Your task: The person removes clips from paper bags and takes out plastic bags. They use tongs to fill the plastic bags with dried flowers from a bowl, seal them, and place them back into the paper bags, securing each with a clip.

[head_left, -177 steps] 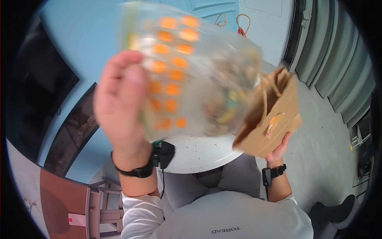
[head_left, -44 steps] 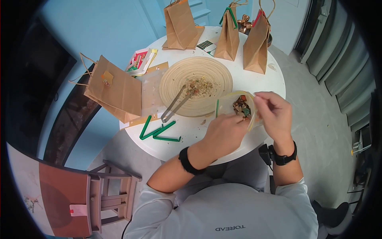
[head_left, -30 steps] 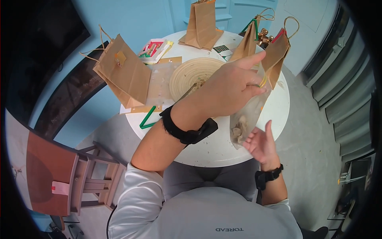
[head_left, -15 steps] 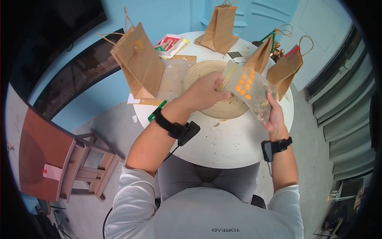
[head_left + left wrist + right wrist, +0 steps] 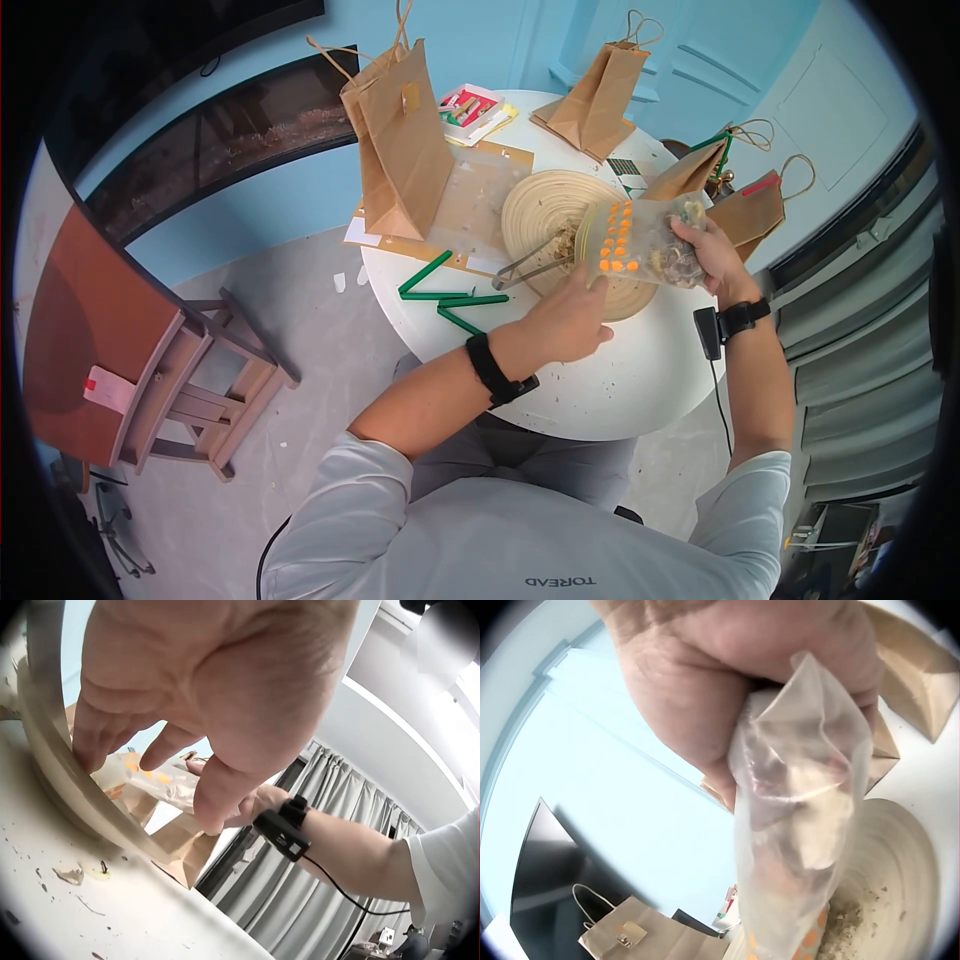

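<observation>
My right hand [image 5: 715, 255] grips the contents-filled end of a clear plastic zip bag [image 5: 650, 238] with orange dots. The bag lies nearly level over the round ridged plate [image 5: 530, 205], its yellow-edged mouth toward the plate's middle. Pale, lumpy pieces show through the plastic [image 5: 802, 810] in the right wrist view. Beside the mouth is my left hand [image 5: 565, 325], fingers loosely extended and holding nothing; the left wrist view shows its spread fingers [image 5: 161, 746] in front of the bag. Metal tongs [image 5: 545, 277] rest across the plate's rim, near dry crumbs [image 5: 567, 240].
Green folded sticks [image 5: 455, 298] lie at the table's front left. A tall brown paper bag [image 5: 400, 150] stands at left, another paper bag [image 5: 595, 100] at the back, and two more at right. A small box of colourful items [image 5: 470, 108] sits behind. Crumbs dot the white table [image 5: 600, 400].
The left hand has let go of the zip bag's mouth, and the right hand has raised the filled end over the plate. Earlier, the right hand held a paper bag; one now stands at left.
</observation>
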A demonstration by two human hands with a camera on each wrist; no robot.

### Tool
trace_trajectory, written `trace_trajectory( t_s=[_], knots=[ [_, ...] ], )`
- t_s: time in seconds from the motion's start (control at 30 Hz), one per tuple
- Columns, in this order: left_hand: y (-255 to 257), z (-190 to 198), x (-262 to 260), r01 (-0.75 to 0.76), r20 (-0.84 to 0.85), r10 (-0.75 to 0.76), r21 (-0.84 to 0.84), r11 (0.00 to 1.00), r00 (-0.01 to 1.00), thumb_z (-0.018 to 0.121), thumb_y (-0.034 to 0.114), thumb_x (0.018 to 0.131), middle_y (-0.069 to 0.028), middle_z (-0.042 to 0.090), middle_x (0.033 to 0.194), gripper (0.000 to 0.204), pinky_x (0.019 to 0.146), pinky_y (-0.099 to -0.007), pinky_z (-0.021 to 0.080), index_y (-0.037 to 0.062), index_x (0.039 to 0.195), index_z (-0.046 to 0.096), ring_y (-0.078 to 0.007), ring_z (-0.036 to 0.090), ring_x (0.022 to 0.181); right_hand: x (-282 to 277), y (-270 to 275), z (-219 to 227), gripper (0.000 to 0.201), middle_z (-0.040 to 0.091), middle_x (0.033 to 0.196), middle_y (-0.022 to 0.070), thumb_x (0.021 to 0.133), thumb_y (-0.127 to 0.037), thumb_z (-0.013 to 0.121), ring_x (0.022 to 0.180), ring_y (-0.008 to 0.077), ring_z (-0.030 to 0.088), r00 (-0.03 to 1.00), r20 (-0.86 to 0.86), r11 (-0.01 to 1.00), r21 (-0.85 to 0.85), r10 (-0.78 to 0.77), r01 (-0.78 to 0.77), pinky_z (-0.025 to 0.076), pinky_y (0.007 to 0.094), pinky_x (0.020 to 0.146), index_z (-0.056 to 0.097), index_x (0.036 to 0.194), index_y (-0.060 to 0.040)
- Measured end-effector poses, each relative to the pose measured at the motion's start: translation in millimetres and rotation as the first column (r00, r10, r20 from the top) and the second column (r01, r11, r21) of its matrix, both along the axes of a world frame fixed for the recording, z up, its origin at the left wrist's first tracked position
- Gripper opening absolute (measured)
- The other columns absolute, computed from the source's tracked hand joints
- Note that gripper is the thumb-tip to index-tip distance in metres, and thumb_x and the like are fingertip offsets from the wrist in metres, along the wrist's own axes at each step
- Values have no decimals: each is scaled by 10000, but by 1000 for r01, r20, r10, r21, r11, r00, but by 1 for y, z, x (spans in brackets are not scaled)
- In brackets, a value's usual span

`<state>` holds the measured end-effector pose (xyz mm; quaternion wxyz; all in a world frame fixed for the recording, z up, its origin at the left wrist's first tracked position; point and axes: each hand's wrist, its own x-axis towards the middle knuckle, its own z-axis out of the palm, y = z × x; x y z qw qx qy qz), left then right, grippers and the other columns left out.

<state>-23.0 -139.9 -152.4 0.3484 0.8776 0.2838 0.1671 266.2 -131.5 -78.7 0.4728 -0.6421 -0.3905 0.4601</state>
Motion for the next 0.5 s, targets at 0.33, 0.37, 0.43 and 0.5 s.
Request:
trace_trajectory(
  t_s=[0.33,0.37,0.43,0.5],
  knots=[
    [-17,-5,1,3,-51,2,108,994,999,779,285,951,-477,200,1613,781,1227,-493,381,-114,1525,431,-560,374,1487,-9,33,23,480,686,1285,147,1068,-221,647,1078,231,725,979,194,998,-40,62,-55,648,389,846,523,1442,52],
    [-17,-8,2,-4,-36,9,126,992,999,778,285,952,-478,196,1615,778,1229,-492,380,-113,1525,433,-560,367,1491,-8,35,24,476,685,1285,147,1073,-220,637,1073,231,725,971,229,997,-46,68,-59,648,389,833,521,1444,53],
    [-17,-10,3,-9,-29,13,154,988,1000,776,285,954,-479,188,1616,771,1232,-492,376,-110,1524,439,-559,355,1499,-8,37,25,470,692,1262,144,1075,-215,632,1029,224,728,974,222,998,-23,55,-52,647,376,792,522,1443,55],
    [-17,-7,3,-2,-42,9,173,985,999,773,284,956,-480,181,1618,763,1235,-491,373,-106,1525,446,-559,343,1506,-8,39,26,468,698,1238,142,1076,-213,628,985,217,730,970,238,998,-22,56,-52,645,360,753,522,1442,60]
  ],
)
